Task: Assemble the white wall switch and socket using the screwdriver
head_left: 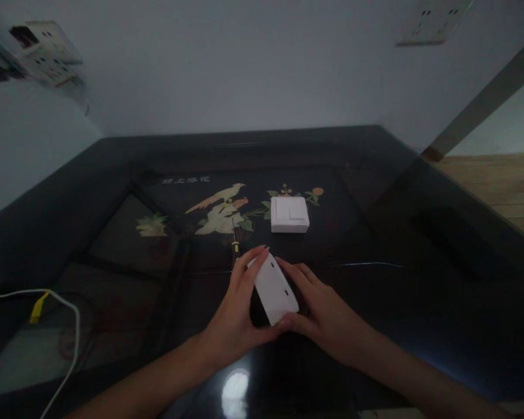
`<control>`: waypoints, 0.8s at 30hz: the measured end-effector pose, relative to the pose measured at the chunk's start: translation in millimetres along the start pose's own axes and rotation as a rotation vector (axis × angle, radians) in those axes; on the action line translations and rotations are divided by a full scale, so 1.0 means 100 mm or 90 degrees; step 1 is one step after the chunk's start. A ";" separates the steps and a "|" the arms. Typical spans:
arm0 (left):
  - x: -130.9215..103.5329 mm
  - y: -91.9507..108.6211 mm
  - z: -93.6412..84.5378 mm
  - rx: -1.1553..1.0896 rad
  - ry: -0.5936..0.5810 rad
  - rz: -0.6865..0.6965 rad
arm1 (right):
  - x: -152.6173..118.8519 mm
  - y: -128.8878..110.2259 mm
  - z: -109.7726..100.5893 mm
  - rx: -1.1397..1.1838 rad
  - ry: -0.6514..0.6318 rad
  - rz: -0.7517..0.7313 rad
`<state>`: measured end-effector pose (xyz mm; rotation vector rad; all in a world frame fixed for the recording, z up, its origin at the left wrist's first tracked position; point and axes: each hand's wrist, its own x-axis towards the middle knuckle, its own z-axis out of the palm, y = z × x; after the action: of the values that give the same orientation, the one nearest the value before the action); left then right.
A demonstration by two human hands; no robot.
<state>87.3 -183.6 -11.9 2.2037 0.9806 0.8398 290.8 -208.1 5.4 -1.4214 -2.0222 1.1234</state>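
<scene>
Between both hands, above the dark glossy table (367,326), I hold a white plastic box (276,291) with two small dark slots in the face that shows. It is tilted, and its far side is hidden. My left hand (240,302) grips it from the left, fingers over the top edge and thumb low. My right hand (321,308) closes on its right side, its thumb at the lower corner. Just beyond my left fingers lies a screwdriver (236,247), partly covered by that hand. Farther back, a white wall switch box (289,214) sits on the table.
A painted bird and flowers (220,212) decorate the tabletop. On the left runs a white cable (76,326) with a yellow tag (38,307). Wall sockets (434,22) are at the upper right, and more sockets (48,58) at the upper left. A wall (244,70) stands behind the table.
</scene>
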 end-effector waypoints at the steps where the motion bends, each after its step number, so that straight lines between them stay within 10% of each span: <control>1: 0.00 0.01 0.01 -0.009 0.002 -0.005 | -0.01 -0.01 -0.01 -0.003 -0.001 -0.016; 5: -0.01 0.01 0.03 -0.040 -0.024 -0.020 | 0.04 0.09 -0.19 0.067 0.048 -0.041; 11: 0.01 -0.04 0.01 -0.085 -0.072 -0.016 | 0.53 0.58 -0.53 0.067 0.347 0.006; 24: -0.04 -0.09 0.18 -0.227 -0.022 -0.019 | 0.92 0.86 -0.27 -0.051 0.343 -0.048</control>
<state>94.6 -185.7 -31.3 1.8883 0.7761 0.8835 324.1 -100.5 -57.4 -1.4755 -1.7251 0.5497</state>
